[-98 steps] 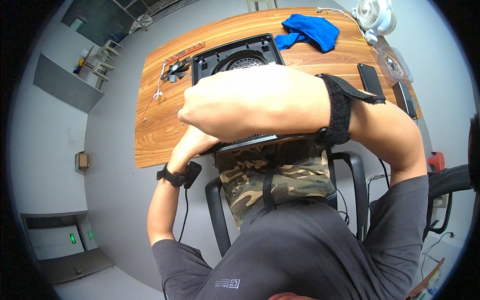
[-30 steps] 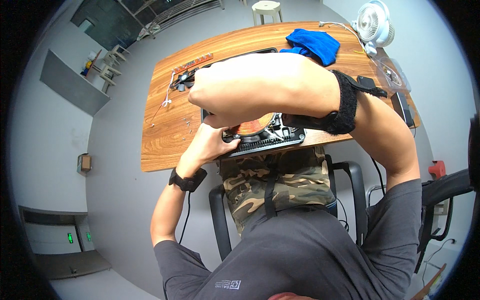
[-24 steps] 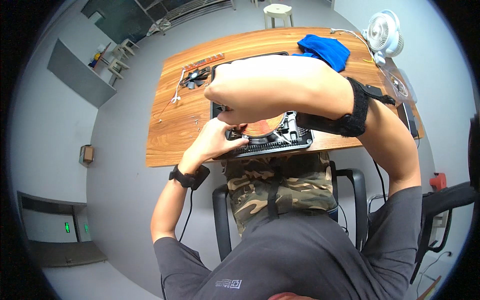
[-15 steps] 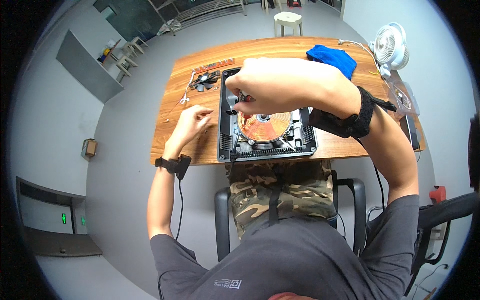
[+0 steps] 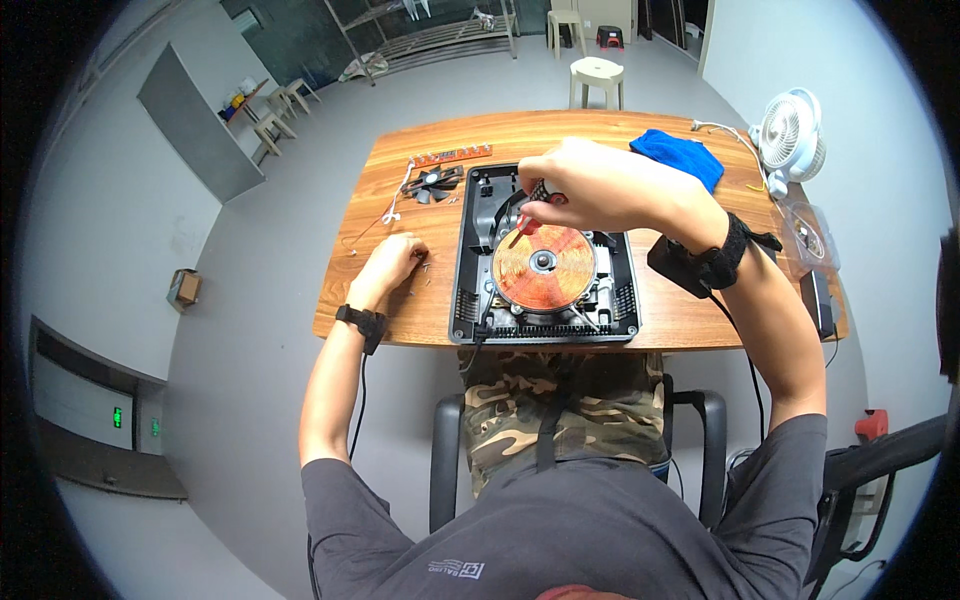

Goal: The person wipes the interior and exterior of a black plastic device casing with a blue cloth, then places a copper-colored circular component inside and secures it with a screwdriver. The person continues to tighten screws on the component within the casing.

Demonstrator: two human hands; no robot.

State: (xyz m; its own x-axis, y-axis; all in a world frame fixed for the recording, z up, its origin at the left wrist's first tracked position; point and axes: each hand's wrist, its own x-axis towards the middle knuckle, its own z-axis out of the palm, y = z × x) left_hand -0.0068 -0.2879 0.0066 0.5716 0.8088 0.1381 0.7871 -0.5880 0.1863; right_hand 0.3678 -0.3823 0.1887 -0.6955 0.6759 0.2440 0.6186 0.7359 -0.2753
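Note:
My right hand (image 5: 578, 185) is closed around the handle of a red and black screwdriver (image 5: 524, 224). It hangs over the far left part of a round copper coil (image 5: 560, 285), its tip pointing down. I cannot tell whether the tip touches anything. The coil sits inside the open black housing of an induction cooker (image 5: 550, 337). Left of the housing, my left hand (image 5: 393, 264) rests low over the tabletop with its fingers drawn together. Small screws (image 5: 427, 268) lie beside its fingertips. Whatever those fingers hold, if anything, is hidden.
A black cooling fan (image 5: 434, 184) and an orange circuit strip (image 5: 452, 156) with a white cable lie at the far left of the wooden table (image 5: 680, 320). Blue cloth (image 5: 676, 158), a white desk fan (image 5: 790, 135) and a clear plastic box (image 5: 806, 235) stand toward the right.
My left hand has lowered to the table by the screws, its fingers closing together. The right hand still holds the screwdriver over the cooker. The whole view has shifted slightly.

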